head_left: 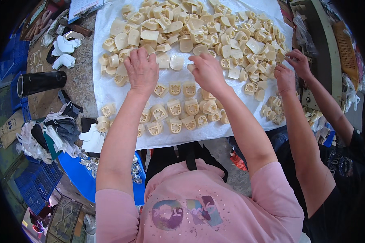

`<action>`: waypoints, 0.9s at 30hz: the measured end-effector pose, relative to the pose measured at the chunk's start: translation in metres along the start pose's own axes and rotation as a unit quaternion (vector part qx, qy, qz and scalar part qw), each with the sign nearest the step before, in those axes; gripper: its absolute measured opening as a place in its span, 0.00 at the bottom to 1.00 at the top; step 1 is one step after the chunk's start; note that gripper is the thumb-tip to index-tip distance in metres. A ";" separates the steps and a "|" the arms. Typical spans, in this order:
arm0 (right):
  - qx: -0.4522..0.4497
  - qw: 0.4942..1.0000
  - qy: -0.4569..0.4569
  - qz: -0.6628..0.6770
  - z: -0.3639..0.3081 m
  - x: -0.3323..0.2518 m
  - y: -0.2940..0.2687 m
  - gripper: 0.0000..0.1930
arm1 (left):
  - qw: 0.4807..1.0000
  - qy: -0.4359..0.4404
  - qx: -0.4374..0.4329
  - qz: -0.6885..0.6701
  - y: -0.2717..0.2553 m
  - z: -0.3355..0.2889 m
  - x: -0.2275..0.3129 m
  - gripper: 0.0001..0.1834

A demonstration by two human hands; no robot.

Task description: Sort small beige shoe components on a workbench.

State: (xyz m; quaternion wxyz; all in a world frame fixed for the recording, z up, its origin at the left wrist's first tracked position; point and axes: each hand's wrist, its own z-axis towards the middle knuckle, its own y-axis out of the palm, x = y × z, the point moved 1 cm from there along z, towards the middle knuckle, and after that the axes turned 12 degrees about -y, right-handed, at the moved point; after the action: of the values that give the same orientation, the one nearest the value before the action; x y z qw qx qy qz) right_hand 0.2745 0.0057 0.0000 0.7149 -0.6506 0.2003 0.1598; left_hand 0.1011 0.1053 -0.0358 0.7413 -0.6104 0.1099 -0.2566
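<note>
Cream moulded plastic pieces (150, 35), shaped like small shoe heels, lie heaped over the far part of a white sheet. My left hand (142, 73) is at the heap's near edge, fingers bent down and closed over a cream piece (149, 49) that they mostly hide. To its right, my right hand (209, 73) pinches another cream piece (191, 68) between thumb and fingers. Two smooth-faced pieces, one of them a rounded piece (176, 62), lie between my hands. Nearer me, several pieces stand in loose rows with hollow, ribbed sides up, including a ribbed piece (174, 107).
A co-worker's hands (286, 77) reach to the heap's right edge. The white sheet (166, 141) covers the table. At left are a black cylinder (42, 83), white scraps (64, 60) and a bundle of cloths (65, 125). A blue tub (79, 174) with shiny metal pieces stands below.
</note>
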 end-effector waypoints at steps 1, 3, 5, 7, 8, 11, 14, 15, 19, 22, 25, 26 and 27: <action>-0.027 0.999 -0.002 -0.037 0.009 -0.002 0.005 0.11 | 1.000 -0.003 0.017 0.004 -0.001 0.002 -0.001 0.14; -0.063 0.994 0.003 -0.089 0.024 -0.009 0.013 0.09 | 0.999 -0.005 0.033 0.009 -0.007 0.005 -0.004 0.12; -0.086 0.991 0.016 -0.105 0.029 -0.010 0.027 0.09 | 0.998 -0.043 0.024 -0.031 -0.019 0.009 -0.008 0.09; -0.110 0.987 0.025 -0.118 0.032 -0.013 0.031 0.10 | 0.996 -0.061 0.025 -0.054 -0.031 0.007 -0.013 0.08; -0.098 0.989 0.052 -0.093 0.032 -0.012 0.029 0.10 | 0.993 -0.078 0.026 -0.081 -0.038 0.005 -0.015 0.07; -0.099 0.993 0.058 -0.033 0.026 -0.003 0.022 0.09 | 0.957 -0.209 -0.067 -0.188 -0.061 -0.008 -0.018 0.05; -0.110 0.993 0.013 0.037 0.015 0.002 0.022 0.08 | 0.805 -0.305 -0.255 -0.440 -0.035 -0.049 -0.027 0.04; -0.111 0.991 -0.001 0.070 0.008 0.001 0.020 0.07 | 0.805 -0.306 -0.253 -0.440 -0.036 -0.052 -0.020 0.04; -0.031 0.996 -0.081 0.025 -0.010 -0.024 0.005 0.05 | 0.897 -0.261 -0.248 -0.256 -0.038 -0.061 0.001 0.05; -0.027 0.978 -0.175 -0.109 -0.024 -0.044 0.000 0.03 | 0.949 -0.211 -0.156 -0.174 -0.035 -0.060 -0.001 0.07; -0.128 0.948 -0.245 -0.157 -0.037 -0.052 0.013 0.04 | 0.962 -0.178 -0.114 -0.173 -0.029 -0.060 -0.003 0.11; -0.129 0.948 -0.244 -0.159 -0.039 -0.050 0.013 0.04 | 0.964 -0.164 -0.100 -0.182 -0.028 -0.059 -0.003 0.12; -0.135 0.953 -0.233 -0.136 -0.042 -0.049 0.012 0.04 | 0.964 -0.164 -0.101 -0.182 -0.028 -0.057 -0.005 0.12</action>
State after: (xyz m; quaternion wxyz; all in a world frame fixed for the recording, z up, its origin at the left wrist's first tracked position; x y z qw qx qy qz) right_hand 0.2229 -0.0331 0.0108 0.6619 -0.7072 -0.0856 0.2334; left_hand 0.0625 0.0562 -0.0228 0.6246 -0.7252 -0.1012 -0.2714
